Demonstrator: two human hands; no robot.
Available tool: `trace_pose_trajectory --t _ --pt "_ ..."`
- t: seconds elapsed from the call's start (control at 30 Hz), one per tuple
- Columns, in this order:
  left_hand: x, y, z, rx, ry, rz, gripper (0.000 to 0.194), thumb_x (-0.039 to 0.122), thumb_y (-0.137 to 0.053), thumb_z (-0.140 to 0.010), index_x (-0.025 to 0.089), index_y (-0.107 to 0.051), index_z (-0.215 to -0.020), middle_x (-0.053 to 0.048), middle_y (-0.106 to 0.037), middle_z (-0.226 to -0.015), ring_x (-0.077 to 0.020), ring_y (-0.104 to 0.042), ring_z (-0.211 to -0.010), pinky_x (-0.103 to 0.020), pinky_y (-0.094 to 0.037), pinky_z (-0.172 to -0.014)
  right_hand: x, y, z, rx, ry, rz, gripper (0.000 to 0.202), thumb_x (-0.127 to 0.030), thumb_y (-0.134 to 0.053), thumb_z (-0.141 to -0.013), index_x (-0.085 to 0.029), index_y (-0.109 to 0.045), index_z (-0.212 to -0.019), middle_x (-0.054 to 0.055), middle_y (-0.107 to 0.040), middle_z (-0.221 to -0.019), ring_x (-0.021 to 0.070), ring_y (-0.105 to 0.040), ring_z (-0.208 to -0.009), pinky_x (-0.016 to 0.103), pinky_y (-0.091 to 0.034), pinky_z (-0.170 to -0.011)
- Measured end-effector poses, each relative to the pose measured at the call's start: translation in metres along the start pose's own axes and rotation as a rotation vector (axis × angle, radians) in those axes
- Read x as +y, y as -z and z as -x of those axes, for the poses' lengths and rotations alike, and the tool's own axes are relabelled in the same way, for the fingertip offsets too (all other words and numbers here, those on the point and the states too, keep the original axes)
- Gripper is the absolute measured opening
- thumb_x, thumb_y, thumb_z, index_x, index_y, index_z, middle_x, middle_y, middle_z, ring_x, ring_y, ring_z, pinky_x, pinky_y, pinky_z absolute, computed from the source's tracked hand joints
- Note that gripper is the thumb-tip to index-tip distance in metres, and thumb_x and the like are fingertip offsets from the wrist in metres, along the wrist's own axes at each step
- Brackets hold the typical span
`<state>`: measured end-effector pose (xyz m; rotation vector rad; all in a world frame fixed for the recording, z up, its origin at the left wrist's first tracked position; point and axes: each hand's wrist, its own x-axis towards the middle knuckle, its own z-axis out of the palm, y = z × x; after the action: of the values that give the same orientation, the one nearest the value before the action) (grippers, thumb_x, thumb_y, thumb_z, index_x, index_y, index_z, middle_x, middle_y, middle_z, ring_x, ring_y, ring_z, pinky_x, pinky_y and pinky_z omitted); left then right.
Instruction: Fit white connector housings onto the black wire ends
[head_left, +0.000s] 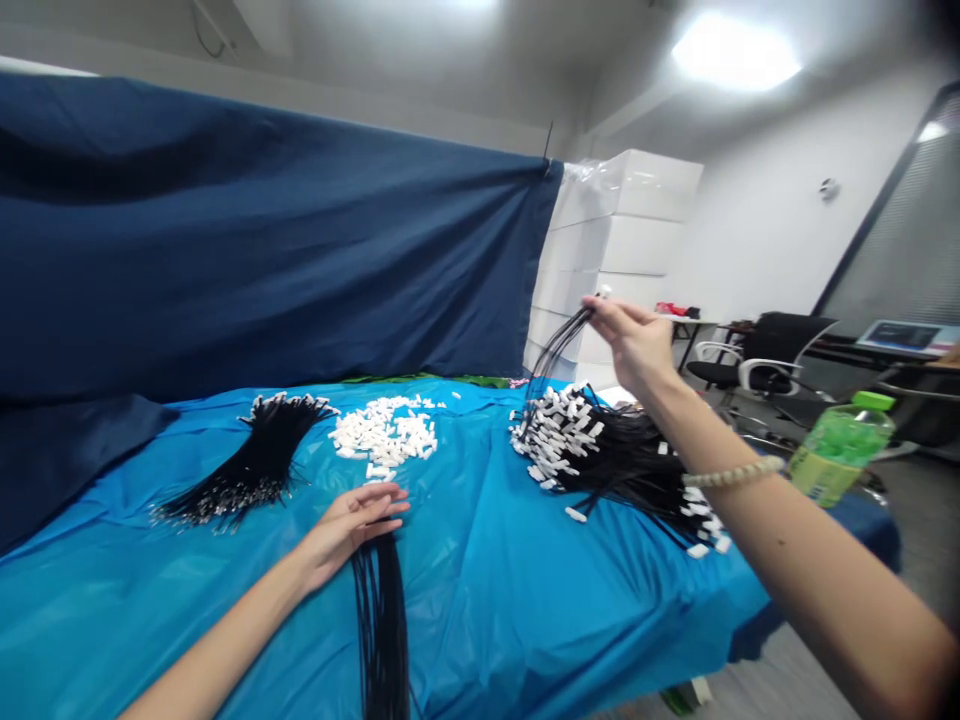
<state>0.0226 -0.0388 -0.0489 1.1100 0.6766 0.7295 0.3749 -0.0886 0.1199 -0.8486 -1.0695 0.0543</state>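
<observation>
My right hand [634,345] is raised above the table, thumb and fingers pinched on a few thin black cords [551,350]. A small white end piece shows at its fingertips, and the cords curve down toward a large pile of black cords with white end pieces [559,435]. Low at centre, my left hand [352,525] is curled around the upper part of a bundle of black cords [384,630], which hangs straight toward the bottom edge. Just beyond that hand lies a heap of loose white pieces [386,432].
Blue plastic sheeting [480,600] covers the table. Another black cord bundle [259,460] lies at left. A green-capped bottle [844,445] stands at the right edge. Behind are a dark blue cloth [300,250] and stacked white boxes [637,230]; an office chair [780,350] stands farther right.
</observation>
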Motion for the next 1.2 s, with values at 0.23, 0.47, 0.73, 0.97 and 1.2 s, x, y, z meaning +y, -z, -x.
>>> trace_pose_trajectory --t 0.23,0.47,0.73,0.97,1.2 --pt "-0.003 0.000 -0.001 -0.015 0.003 -0.040 0.026 0.024 -0.063 -0.067 0.015 -0.062 -0.091 -0.010 -0.062 -0.099 -0.0197 -0.060 -0.084 -0.035 -0.049 -0.077 0.015 0.103 -0.036 0.364 0.208 0.654 0.032 -0.035 -0.054 -0.074 -0.006 -0.061 -0.087 0.015 -0.063 -0.084 0.0180 -0.058 -0.074 0.035 -0.043 -0.072" --pt "-0.002 0.002 -0.003 0.019 -0.008 -0.053 0.028 0.025 -0.065 -0.065 0.015 -0.063 -0.091 -0.010 -0.063 -0.095 -0.0181 -0.060 -0.080 -0.033 -0.050 -0.075 0.046 0.164 0.005 0.127 0.218 1.150 0.019 -0.026 -0.051 -0.073 -0.015 -0.064 -0.079 0.009 -0.063 -0.088 0.0199 -0.055 -0.088 0.030 -0.038 -0.079" --pt "0.003 0.011 -0.009 0.238 -0.221 -0.034 0.032 0.026 -0.067 -0.061 0.014 -0.063 -0.091 -0.008 -0.064 -0.088 -0.0169 -0.060 -0.077 -0.030 -0.050 -0.074 0.069 0.164 0.023 -0.221 0.038 1.601 0.022 -0.028 -0.048 -0.072 -0.015 -0.066 -0.073 0.014 -0.061 -0.082 0.0237 -0.050 -0.088 0.030 -0.034 -0.062" --pt "0.005 0.024 -0.013 0.558 -0.355 -0.067 0.036 0.029 -0.068 -0.057 0.015 -0.063 -0.090 -0.005 -0.063 -0.084 -0.0177 -0.059 -0.079 -0.032 -0.047 -0.078 0.063 0.154 0.026 -0.202 -0.043 1.804 0.028 -0.028 -0.046 -0.072 -0.009 -0.066 -0.073 0.019 -0.059 -0.065 0.0287 -0.051 -0.078 0.037 -0.030 -0.065" --pt "0.001 0.042 -0.018 0.822 -0.454 -0.304 0.028 0.025 -0.057 -0.066 0.014 -0.062 -0.090 -0.010 -0.061 -0.103 -0.0212 -0.052 -0.101 -0.033 -0.035 -0.092 0.041 0.089 0.039 -0.140 0.208 1.713 0.034 -0.032 -0.033 -0.083 -0.015 -0.062 -0.089 0.013 -0.060 -0.085 0.0236 -0.047 -0.091 0.036 -0.026 -0.082"
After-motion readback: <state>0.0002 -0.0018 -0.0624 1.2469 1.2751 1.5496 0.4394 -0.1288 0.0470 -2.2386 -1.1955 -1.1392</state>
